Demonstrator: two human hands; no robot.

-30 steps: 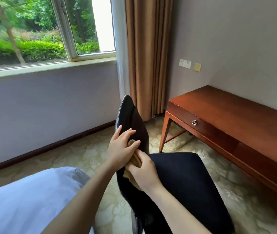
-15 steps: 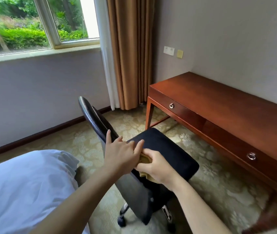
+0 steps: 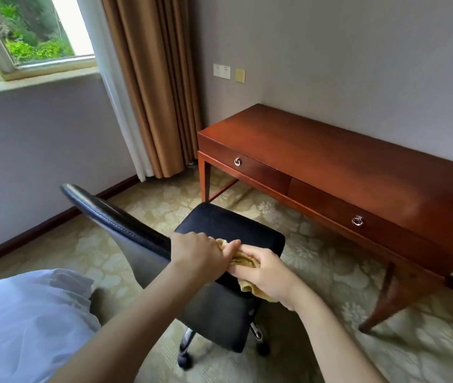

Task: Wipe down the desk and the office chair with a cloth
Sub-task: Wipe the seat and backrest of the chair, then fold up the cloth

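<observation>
- Both our hands meet on the yellow cloth (image 3: 243,258): our right hand (image 3: 265,275) curls round its bunched middle, and our left hand (image 3: 200,252) pinches the nearer end with curled fingers.
- A loose corner hangs below our right palm.
- Directly under the grip sits the office chair (image 3: 228,225), its backrest running off left of our left hand.
- Beyond the grip and to its right stands the desk (image 3: 330,161), well apart from the chair.
- White bedding (image 3: 26,327) lies left of our left forearm.
</observation>
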